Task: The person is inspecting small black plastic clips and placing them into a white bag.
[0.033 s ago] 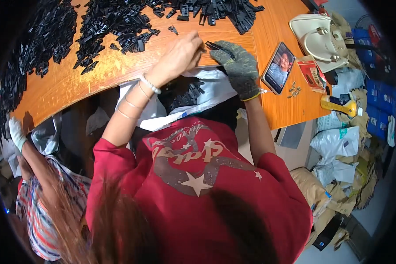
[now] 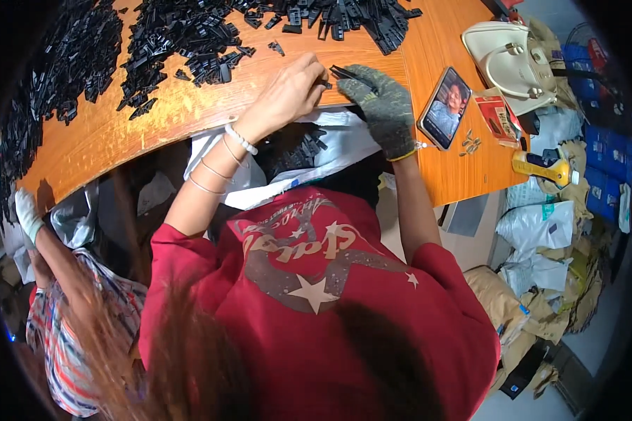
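My right hand [image 2: 380,105], in a dark grey knit glove, grips a slim black plastic part [image 2: 341,73] whose end juts out toward my left hand. My bare left hand [image 2: 291,91], with bangles and a beaded bracelet at the wrist, has its fingers curled together close beside that part. A small dark bit [image 2: 324,84] shows at its fingertips, too small to name. Under both hands, at the table's edge, an open white bag [image 2: 344,123] holds several black plastic parts [image 2: 300,151].
Heaps of black plastic parts [image 2: 182,38] cover the far and left table [image 2: 168,116]. At right lie a phone [image 2: 444,109], a red packet [image 2: 497,118], a cream handbag [image 2: 505,67] and a yellow bottle [image 2: 541,168]. A co-worker's gloved hand [image 2: 28,212] rests at the left edge.
My left hand has shifted very slightly, and the dark bit at its fingertips shows more clearly. My right hand has barely moved and keeps the black part.
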The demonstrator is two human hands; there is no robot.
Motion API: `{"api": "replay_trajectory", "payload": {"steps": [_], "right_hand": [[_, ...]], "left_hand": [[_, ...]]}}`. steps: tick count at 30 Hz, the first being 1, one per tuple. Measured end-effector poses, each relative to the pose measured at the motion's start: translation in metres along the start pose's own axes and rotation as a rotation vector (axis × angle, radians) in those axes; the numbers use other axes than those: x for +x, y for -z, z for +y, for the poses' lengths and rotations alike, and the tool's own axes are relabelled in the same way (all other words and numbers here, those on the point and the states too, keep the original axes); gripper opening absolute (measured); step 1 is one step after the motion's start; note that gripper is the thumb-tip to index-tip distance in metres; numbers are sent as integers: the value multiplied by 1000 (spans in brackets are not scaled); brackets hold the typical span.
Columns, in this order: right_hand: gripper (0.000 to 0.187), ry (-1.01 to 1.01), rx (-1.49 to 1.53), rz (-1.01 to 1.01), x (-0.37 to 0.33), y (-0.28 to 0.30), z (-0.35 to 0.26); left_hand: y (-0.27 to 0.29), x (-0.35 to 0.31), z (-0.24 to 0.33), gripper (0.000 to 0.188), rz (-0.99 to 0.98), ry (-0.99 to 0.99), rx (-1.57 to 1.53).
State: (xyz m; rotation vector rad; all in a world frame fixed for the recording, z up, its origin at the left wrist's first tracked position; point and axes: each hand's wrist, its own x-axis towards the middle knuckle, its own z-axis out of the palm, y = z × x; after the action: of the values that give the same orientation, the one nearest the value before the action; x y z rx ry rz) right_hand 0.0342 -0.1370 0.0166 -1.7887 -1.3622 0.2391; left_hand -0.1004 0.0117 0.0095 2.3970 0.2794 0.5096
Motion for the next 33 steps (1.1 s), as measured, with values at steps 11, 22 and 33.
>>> {"api": "replay_trajectory", "payload": {"steps": [11, 22, 33], "right_hand": [[25, 246, -365, -156, 6, 27, -6], [24, 258, -491, -343, 21, 28, -18], [13, 253, -851, -584, 61, 6, -40]], "left_hand": [[-5, -1, -10, 17, 80, 42, -134], [-3, -4, -10, 16, 93, 22, -117], [-5, -3, -8, 18, 117, 16, -135]]}}
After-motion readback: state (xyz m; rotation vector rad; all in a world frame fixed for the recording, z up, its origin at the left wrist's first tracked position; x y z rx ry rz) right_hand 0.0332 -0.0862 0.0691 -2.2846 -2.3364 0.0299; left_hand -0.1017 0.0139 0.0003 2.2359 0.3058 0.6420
